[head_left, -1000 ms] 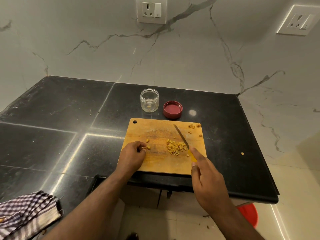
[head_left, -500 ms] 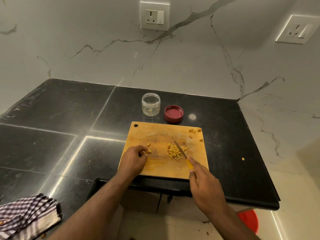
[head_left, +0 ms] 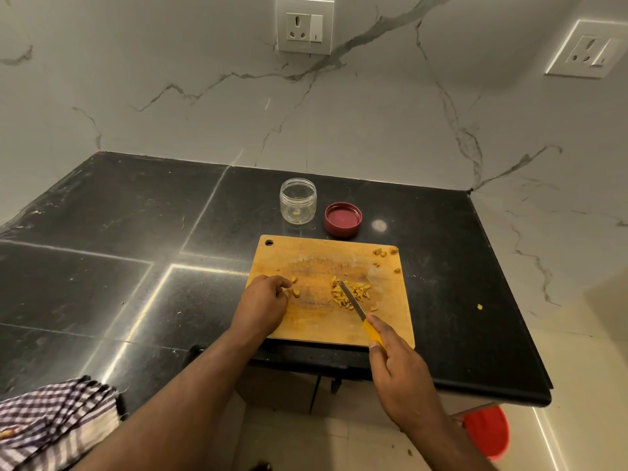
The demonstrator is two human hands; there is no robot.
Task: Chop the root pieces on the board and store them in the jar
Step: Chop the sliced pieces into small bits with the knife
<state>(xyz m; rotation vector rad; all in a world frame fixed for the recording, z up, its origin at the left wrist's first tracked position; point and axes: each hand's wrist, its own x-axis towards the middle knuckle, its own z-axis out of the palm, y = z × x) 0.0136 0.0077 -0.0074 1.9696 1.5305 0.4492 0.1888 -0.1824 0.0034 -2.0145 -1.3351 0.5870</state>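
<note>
A wooden cutting board [head_left: 316, 321] lies near the counter's front edge. A heap of chopped yellow root pieces [head_left: 353, 294] sits at its middle, with a few more bits [head_left: 384, 253] at its far right corner. My right hand [head_left: 397, 365] grips a yellow-handled knife [head_left: 353, 302] whose blade lies across the heap. My left hand [head_left: 263, 305] rests on the board's left edge, fingers curled beside two loose root pieces [head_left: 295, 288]; whether it holds one is unclear. An open clear jar [head_left: 298, 205] stands behind the board with its red lid [head_left: 343, 219] beside it.
The black counter [head_left: 136, 266] ends at marble walls behind and to the right. One stray yellow bit [head_left: 479, 306] lies on the counter right of the board. A checked cloth [head_left: 51, 419] sits at the front left. A red object [head_left: 489, 433] is on the floor below.
The knife blade came down from beside the heap onto it and slid slightly left. My left hand stayed by the loose pieces. The camera tilted a little.
</note>
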